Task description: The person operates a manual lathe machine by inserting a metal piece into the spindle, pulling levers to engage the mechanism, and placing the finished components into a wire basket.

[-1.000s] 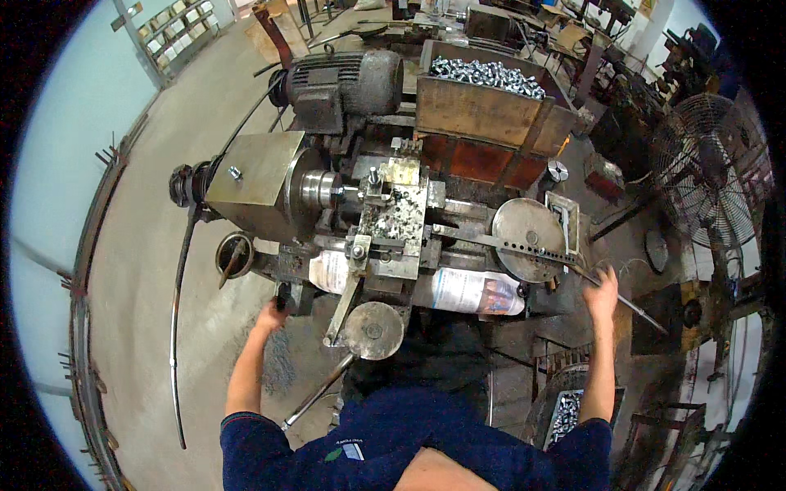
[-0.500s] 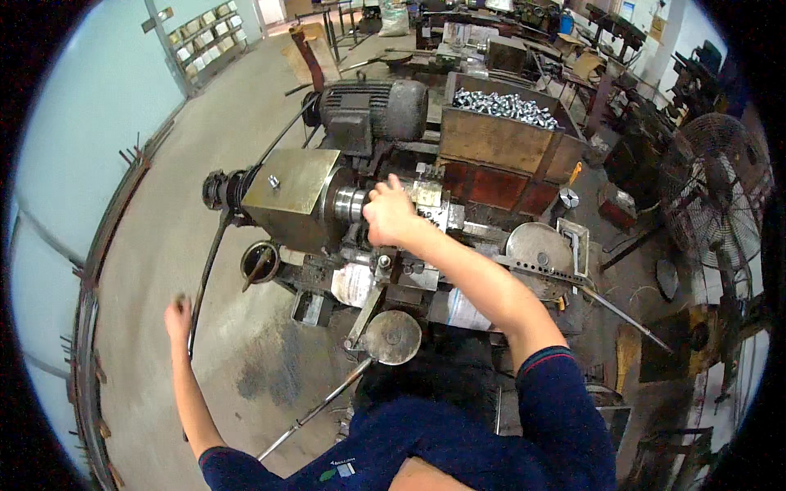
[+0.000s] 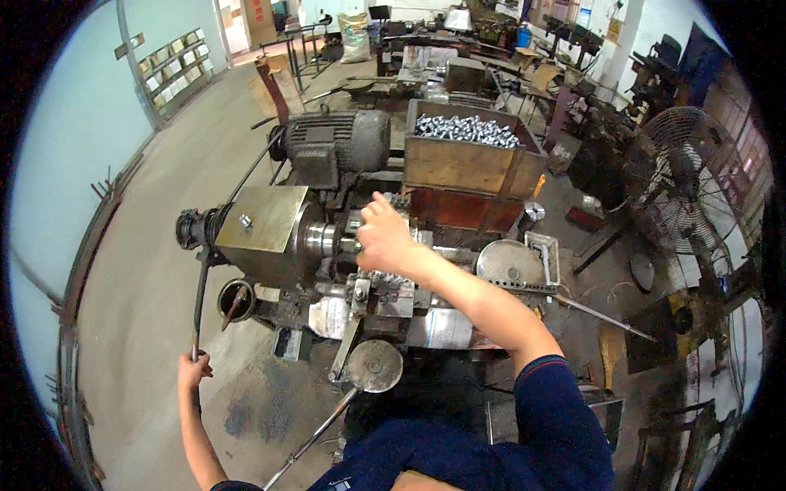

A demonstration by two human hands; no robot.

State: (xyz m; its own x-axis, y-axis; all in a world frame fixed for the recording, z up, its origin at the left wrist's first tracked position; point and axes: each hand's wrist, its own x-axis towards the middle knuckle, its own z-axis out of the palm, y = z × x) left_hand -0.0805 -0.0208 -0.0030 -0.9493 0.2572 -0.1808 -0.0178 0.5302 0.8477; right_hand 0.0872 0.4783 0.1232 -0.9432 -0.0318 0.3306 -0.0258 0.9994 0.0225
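Observation:
My left hand is closed around the lower part of a long dark lever rod at the left side of a small lathe. My right hand is over the lathe bed, just right of the shiny round spindle chuck. Its fingers are curled with one sticking up; anything in them is hidden. Left of the chuck is the metal headstock box, with a small shiny metal part on top. The tool post stands in front of my right hand.
Behind the lathe are a grey motor and a bin heaped with small shiny metal parts. A pot with a brush-like handle hangs front left. Round plates with long handles project in front and at right. A fan stands right.
My left hand has moved onto the lever rod and closed around it. My right hand has drawn away to the right of the chuck. The whole view has shifted.

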